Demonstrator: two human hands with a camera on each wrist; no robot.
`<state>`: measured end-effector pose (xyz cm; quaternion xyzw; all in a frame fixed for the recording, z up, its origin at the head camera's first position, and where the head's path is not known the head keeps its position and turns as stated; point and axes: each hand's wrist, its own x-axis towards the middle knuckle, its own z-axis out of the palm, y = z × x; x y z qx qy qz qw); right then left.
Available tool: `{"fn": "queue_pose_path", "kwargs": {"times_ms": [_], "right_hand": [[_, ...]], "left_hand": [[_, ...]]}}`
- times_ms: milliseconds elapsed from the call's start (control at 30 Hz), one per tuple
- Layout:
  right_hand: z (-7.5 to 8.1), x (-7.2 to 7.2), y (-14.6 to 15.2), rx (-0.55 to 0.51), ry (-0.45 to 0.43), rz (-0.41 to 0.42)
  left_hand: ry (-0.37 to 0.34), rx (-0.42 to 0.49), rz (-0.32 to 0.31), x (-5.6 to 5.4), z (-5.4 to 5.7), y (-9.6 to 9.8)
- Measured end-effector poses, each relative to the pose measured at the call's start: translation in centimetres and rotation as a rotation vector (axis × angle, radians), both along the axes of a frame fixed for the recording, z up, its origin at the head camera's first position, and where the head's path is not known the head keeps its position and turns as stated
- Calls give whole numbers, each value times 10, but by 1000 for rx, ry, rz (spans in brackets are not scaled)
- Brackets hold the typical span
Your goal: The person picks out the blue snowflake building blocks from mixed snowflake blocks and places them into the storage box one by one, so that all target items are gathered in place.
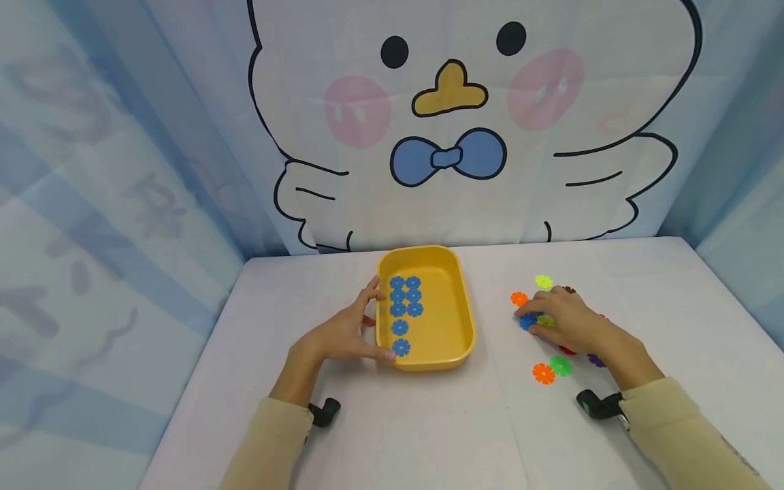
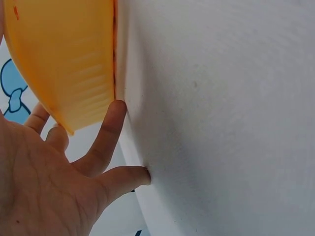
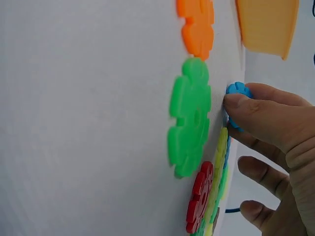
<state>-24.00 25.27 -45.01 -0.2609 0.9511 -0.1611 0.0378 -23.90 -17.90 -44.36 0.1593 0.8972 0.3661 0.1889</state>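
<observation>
A yellow tray [image 1: 450, 306] lies on the table with several blue flower-shaped discs [image 1: 414, 295] along its left side. My left hand [image 1: 343, 335] rests spread against the tray's left side, fingers by the rim and thumb near the front left corner. To the right of the tray, my right hand [image 1: 566, 320] reaches over a loose group of coloured discs. In the right wrist view, its thumb and index finger pinch a blue flower-shaped disc [image 3: 239, 88], while the other fingers stay loosely bent. A yellow-green disc [image 1: 546, 320] lies partly under this hand.
Around the right hand lie an orange disc [image 1: 543, 373], a green disc [image 1: 560, 365], a purple disc [image 1: 597, 360], a second orange disc [image 1: 518, 299] and a yellow disc [image 1: 544, 281]. A printed cloth [image 1: 447, 211] hangs behind the table's back edge.
</observation>
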Motion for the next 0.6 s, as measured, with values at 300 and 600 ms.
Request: {"fn": "queue_pose_path", "kwargs": {"times_ms": [300, 600], "right_hand": [[0, 2, 2, 29, -23, -1], [3, 3, 1, 16, 15, -21]], "left_hand": [[-5, -5, 2, 0, 0, 1], [-4, 0, 0, 0, -1, 1]]}}
